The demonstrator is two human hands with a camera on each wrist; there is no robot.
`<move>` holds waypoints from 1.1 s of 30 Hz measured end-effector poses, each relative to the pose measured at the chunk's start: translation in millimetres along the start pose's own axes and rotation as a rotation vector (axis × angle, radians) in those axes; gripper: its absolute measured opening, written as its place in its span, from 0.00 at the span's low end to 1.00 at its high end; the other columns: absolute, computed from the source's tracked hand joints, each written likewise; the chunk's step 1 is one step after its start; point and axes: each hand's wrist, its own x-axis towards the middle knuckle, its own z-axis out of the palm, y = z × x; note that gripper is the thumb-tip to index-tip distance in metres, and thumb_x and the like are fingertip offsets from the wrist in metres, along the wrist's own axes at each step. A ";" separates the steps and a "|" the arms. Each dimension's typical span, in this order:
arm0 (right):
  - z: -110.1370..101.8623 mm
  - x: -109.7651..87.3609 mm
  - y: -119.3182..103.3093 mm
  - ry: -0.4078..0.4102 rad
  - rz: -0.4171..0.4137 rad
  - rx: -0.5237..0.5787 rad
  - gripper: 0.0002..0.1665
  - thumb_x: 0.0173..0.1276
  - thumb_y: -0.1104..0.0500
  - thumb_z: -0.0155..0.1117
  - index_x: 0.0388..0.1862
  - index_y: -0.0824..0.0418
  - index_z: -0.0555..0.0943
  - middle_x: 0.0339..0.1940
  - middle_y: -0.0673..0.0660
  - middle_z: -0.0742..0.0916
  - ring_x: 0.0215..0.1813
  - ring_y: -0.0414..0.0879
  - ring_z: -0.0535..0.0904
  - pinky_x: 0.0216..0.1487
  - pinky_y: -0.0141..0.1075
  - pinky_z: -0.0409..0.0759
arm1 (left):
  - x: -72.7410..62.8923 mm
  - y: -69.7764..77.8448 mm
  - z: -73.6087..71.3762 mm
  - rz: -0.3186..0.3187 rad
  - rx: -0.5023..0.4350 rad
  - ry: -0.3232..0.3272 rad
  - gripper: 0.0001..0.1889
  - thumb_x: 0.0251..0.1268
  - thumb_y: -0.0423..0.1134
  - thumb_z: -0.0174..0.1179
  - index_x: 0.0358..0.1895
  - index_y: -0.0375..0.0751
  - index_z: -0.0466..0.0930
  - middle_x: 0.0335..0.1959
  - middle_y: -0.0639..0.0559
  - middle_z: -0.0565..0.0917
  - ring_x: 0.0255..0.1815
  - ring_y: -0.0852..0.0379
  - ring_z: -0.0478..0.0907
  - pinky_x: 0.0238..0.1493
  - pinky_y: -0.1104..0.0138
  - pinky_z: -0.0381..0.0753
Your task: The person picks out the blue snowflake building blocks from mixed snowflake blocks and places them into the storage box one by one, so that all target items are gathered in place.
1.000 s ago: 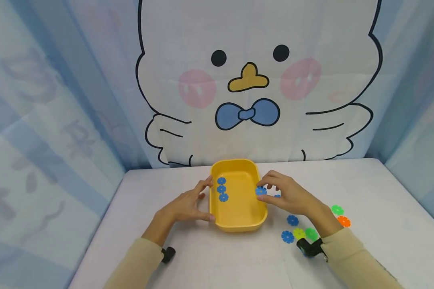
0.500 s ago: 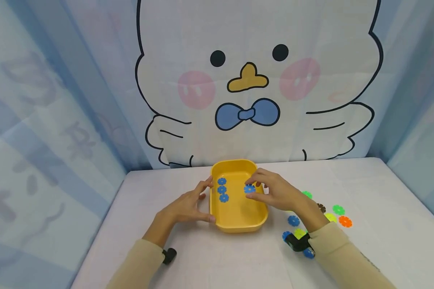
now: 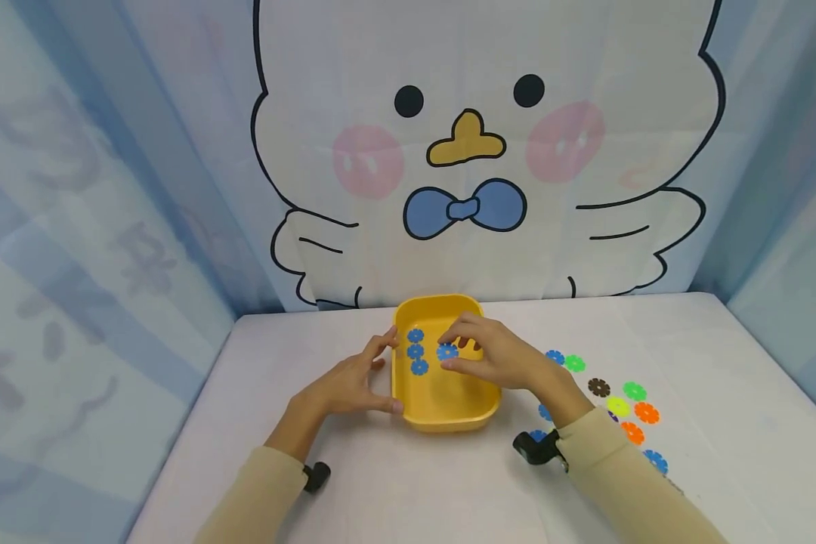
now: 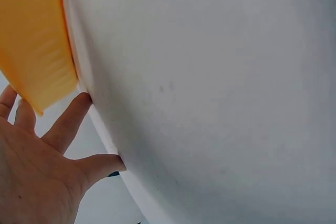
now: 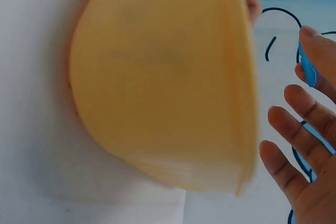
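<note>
A yellow plastic tray (image 3: 442, 404) stands on the white table, with a column of three blue notched plastic discs (image 3: 415, 351) along its left inside. My left hand (image 3: 343, 389) has its fingers spread against the tray's left side, fingertips at the rim and thumb near the front left corner. Between thumb and index finger, my right hand (image 3: 496, 351) pinches another blue notched disc (image 3: 447, 352) over the middle of the tray. In the right wrist view this disc (image 5: 308, 69) appears edge-on above the tray's rim, and the other fingers are spread away from it.
Right of the tray lie scattered discs, among them a green disc (image 3: 635, 391), a brown disc (image 3: 599, 387), an orange disc (image 3: 647, 412) and a blue disc (image 3: 656, 461). My right forearm hides some of them. A printed curtain (image 3: 489, 257) hangs behind the table.
My right hand has carried the pinched blue disc leftward, from the tray's right rim to over its middle. My left hand stays at the tray's left side.
</note>
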 end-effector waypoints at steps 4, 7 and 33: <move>3.7 3.8 1.0 -0.018 0.020 0.005 0.20 0.68 0.47 0.74 0.55 0.53 0.85 0.50 0.45 0.84 0.51 0.45 0.79 0.53 0.40 0.84 | -0.4 -0.8 -1.4 0.006 -0.007 0.004 0.61 0.45 0.66 0.78 0.81 0.65 0.48 0.84 0.73 0.47 0.75 0.46 0.70 0.73 0.45 0.70; 4.5 8.9 0.8 -0.040 0.039 0.004 0.21 0.68 0.47 0.74 0.55 0.54 0.85 0.50 0.46 0.84 0.51 0.46 0.79 0.53 0.40 0.84 | -0.2 -1.0 -3.4 0.012 -0.007 0.001 0.61 0.45 0.65 0.78 0.81 0.65 0.47 0.84 0.72 0.48 0.76 0.45 0.70 0.73 0.45 0.70; 41.2 39.0 0.1 -0.267 0.176 0.025 0.16 0.68 0.54 0.74 0.53 0.56 0.87 0.50 0.54 0.85 0.48 0.45 0.78 0.57 0.40 0.82 | 0.1 -1.7 -3.8 0.039 0.019 -0.030 0.66 0.47 0.67 0.76 0.83 0.69 0.37 0.80 0.66 0.61 0.75 0.44 0.71 0.74 0.43 0.69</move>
